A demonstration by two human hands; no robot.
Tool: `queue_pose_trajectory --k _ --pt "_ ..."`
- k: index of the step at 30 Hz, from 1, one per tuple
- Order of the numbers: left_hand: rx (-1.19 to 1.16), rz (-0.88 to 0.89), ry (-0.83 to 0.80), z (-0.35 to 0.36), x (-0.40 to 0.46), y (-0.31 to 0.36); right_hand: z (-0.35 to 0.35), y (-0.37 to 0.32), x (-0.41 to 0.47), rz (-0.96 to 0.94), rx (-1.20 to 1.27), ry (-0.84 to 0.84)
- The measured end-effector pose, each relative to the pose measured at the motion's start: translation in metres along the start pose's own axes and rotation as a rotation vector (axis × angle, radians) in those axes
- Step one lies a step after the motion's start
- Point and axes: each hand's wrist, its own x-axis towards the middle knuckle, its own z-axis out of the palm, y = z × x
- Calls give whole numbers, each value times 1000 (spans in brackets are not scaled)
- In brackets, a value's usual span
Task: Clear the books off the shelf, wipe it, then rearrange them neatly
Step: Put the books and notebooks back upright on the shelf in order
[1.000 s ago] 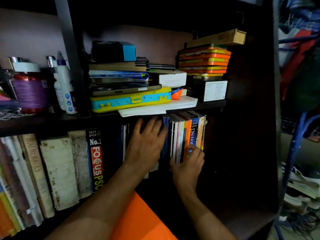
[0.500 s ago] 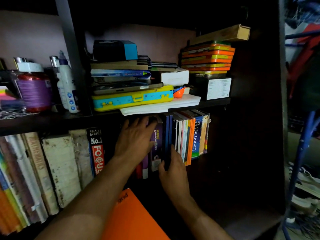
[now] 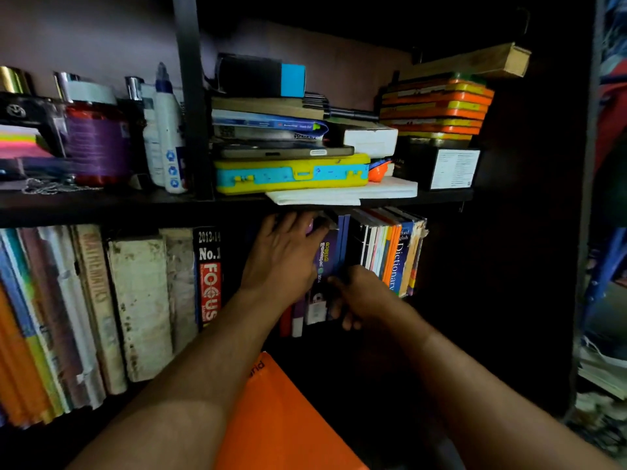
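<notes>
A row of upright books fills the lower shelf of a dark bookcase. My left hand lies over the tops and spines of a few purple books in the middle, fingers reaching to their upper edge. My right hand grips the lower part of the same purple and blue bunch, fingers curled round the spines. To the right stand thin books and a blue Dictionary. To the left stand the Focus book and worn pale volumes.
The upper shelf carries a yellow-blue case, stacked boxes, orange tins, bottles and a purple jar. An orange sheet lies below my arms. A dark gap sits right of the Dictionary. Clutter and a blue frame stand at far right.
My right hand has moved left from the Dictionary to the purple books and curled round them. My left hand has shifted up onto their tops. The view has moved closer.
</notes>
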Motion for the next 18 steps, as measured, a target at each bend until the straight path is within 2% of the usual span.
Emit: queue_pose_trajectory --k 6,10,13,18 --pt "25 -34 68 3 -7 5 -7 10 8 -61 -197 38" --pt "34 -1 85 10 -12 -3 -6 15 12 -152 -278 132" --pt "50 8 77 13 -11 -5 -2 14 9 -155 -301 188" --pt "50 -12 72 11 -9 -1 12 19 -26 -175 -312 463"
